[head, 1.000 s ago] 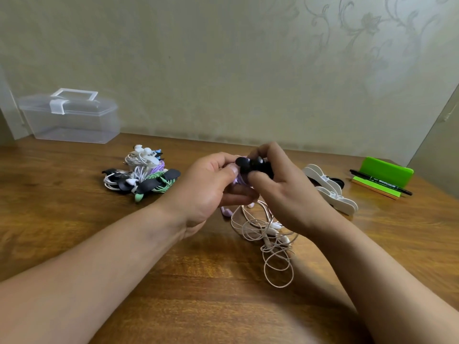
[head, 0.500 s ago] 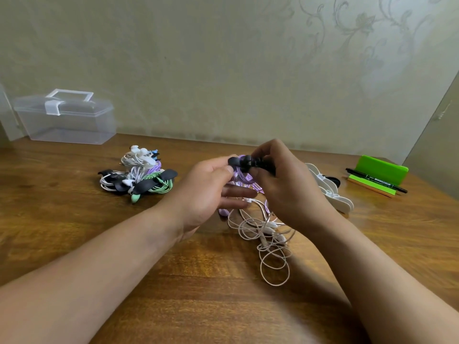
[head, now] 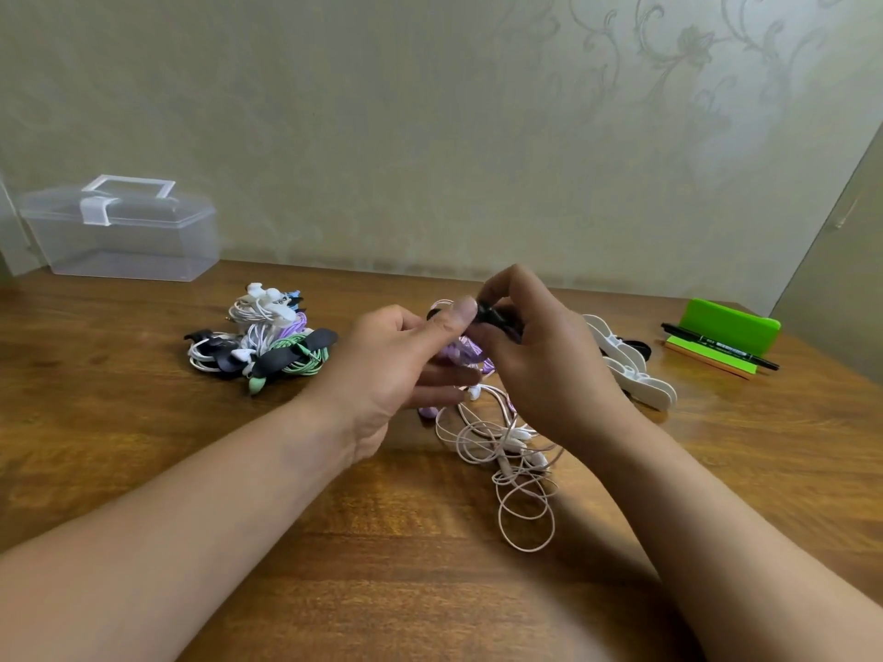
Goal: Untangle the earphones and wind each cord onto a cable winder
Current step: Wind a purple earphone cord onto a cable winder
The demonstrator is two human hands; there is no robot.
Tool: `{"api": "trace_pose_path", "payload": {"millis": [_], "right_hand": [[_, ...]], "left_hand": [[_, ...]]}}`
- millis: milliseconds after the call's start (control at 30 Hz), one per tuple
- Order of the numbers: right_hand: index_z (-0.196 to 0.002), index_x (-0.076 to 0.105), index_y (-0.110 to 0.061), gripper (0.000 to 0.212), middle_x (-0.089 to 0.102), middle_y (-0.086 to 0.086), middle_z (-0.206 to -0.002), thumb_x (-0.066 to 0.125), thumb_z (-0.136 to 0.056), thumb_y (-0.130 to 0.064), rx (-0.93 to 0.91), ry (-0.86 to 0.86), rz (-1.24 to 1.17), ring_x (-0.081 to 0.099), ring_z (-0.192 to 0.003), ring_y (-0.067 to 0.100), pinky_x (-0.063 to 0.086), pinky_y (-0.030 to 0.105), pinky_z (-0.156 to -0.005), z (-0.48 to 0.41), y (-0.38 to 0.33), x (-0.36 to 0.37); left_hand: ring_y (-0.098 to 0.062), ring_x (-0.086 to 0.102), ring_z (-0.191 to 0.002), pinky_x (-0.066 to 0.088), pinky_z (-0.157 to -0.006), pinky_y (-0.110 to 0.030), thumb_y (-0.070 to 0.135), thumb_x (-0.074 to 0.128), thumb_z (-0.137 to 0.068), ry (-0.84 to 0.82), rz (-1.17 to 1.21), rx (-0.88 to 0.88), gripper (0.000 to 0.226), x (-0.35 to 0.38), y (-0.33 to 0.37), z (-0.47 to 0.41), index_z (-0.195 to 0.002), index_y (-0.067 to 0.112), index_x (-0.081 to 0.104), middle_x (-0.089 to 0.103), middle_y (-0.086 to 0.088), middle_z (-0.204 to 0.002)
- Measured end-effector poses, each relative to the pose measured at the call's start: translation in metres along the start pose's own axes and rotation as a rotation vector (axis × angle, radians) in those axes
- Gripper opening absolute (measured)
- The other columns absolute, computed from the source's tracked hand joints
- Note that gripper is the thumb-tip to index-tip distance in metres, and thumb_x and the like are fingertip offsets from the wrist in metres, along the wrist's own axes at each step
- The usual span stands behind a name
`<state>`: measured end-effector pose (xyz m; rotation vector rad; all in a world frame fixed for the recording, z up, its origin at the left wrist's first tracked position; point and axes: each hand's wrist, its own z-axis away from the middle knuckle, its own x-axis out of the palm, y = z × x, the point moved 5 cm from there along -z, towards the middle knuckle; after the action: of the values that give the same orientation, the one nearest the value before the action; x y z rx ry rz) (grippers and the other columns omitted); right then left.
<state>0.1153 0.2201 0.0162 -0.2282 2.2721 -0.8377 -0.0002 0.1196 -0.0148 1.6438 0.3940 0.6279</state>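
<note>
Both hands are gripping the black winder [head: 497, 320] above the table [head: 143, 446] centre, right hand [head: 549, 375] pinching its 3 o'clock end, left hand [head: 396, 370] newly sliding its thumb onto the 9 o'clock end, probably finishing the purple cord [head: 461, 353]; pink tangle [head: 516, 451] waiting at 6 o'clock.

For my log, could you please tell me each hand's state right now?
Left hand: pinching the black cable winder.
Right hand: gripping that winder too.
</note>
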Motion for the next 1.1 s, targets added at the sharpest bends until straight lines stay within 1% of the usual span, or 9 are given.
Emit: {"api": "trace_pose_path", "payload": {"millis": [200,300,400,500,567,633,733,967,1100], "right_hand": [[-0.106,0.056,-0.025,0.02,0.071,-0.008,-0.088,0.07,-0.098,-0.013,-0.055,-0.158,0.018,0.066,-0.081,0.01,0.051,0.023,-0.067,-0.001,0.003,0.0],[-0.105,0.059,-0.026,0.02,0.072,-0.009,-0.089,0.072,-0.097,-0.013,-0.065,-0.224,0.027,0.065,-0.079,0.01,0.049,0.021,-0.068,0.0,0.006,-0.002],[-0.109,0.06,-0.026,0.021,0.071,-0.008,-0.091,0.068,-0.098,-0.011,-0.062,-0.28,0.024,0.067,-0.082,0.012,0.054,0.032,-0.073,0.0,0.008,-0.002],[-0.12,0.062,-0.023,0.029,0.073,-0.006,-0.107,0.054,-0.098,-0.006,-0.049,-0.25,-0.054,0.07,-0.099,0.013,0.057,0.039,-0.085,-0.003,0.009,-0.002],[-0.129,0.063,-0.021,0.034,0.074,-0.009,-0.115,0.051,-0.102,-0.003,-0.011,-0.16,-0.065,0.069,-0.103,0.006,0.057,0.032,-0.088,-0.005,0.012,-0.005],[-0.13,0.064,-0.022,0.032,0.076,-0.013,-0.104,0.057,-0.104,-0.006,0.013,-0.064,-0.032,0.069,-0.087,0.003,0.053,0.021,-0.074,-0.006,0.015,-0.009],[-0.122,0.065,-0.025,0.023,0.073,-0.01,-0.085,0.061,-0.103,-0.013,0.046,-0.015,0.046,0.066,-0.069,0.009,0.051,0.027,-0.062,-0.005,0.017,-0.006],[-0.097,0.065,-0.023,0.006,0.069,-0.009,-0.081,0.062,-0.096,-0.018,0.039,-0.029,0.205,0.062,-0.07,0.006,0.045,0.022,-0.057,-0.001,0.003,0.002],[-0.09,0.063,-0.021,0.002,0.064,-0.007,-0.071,0.065,-0.092,-0.021,-0.051,-0.033,0.251,0.058,-0.064,0.012,0.044,0.033,-0.057,0.004,-0.01,0.003]], "left_hand": [[-0.042,0.076,-0.091,0.066,-0.07,-0.038,0.025,0.061,-0.103,-0.148,0.049,-0.145,0.036,0.001,-0.002,0.001,-0.122,-0.005,0.055,0.07,-0.034,-0.109],[-0.039,0.074,-0.096,0.063,-0.084,-0.041,0.023,0.051,-0.107,-0.301,0.024,-0.227,0.034,0.007,-0.005,0.007,-0.124,-0.005,0.061,0.074,-0.027,-0.105],[-0.035,0.071,-0.092,0.064,-0.08,-0.038,0.027,0.051,-0.106,-0.356,0.015,-0.243,0.042,0.008,-0.007,0.009,-0.128,-0.007,0.058,0.072,-0.022,-0.101],[-0.028,0.068,-0.082,0.064,-0.07,-0.032,0.03,0.048,-0.106,-0.321,0.046,-0.191,0.046,0.009,-0.005,0.004,-0.129,-0.008,0.056,0.066,-0.022,-0.101],[-0.026,0.069,-0.08,0.062,-0.066,-0.029,0.03,0.048,-0.107,-0.279,0.074,-0.149,0.046,0.007,-0.002,0.001,-0.128,-0.01,0.056,0.065,-0.023,-0.101],[-0.025,0.069,-0.078,0.062,-0.066,-0.028,0.028,0.047,-0.108,-0.243,0.092,-0.111,0.045,0.005,0.001,-0.001,-0.129,-0.011,0.054,0.063,-0.025,-0.103],[-0.022,0.069,-0.076,0.061,-0.065,-0.028,0.026,0.045,-0.109,-0.21,0.109,-0.079,0.044,0.003,0.002,-0.003,-0.132,-0.011,0.053,0.062,-0.025,-0.104],[-0.019,0.068,-0.072,0.059,-0.059,-0.026,0.024,0.046,-0.11,-0.066,0.127,-0.032,0.033,-0.001,-0.005,-0.008,-0.116,-0.004,0.063,0.067,-0.02,-0.095],[-0.022,0.07,-0.061,0.05,-0.043,-0.026,0.025,0.049,-0.109,-0.008,0.037,0.005,0.024,0.002,-0.004,-0.004,-0.1,0.007,0.063,0.072,-0.006,-0.075]]}}
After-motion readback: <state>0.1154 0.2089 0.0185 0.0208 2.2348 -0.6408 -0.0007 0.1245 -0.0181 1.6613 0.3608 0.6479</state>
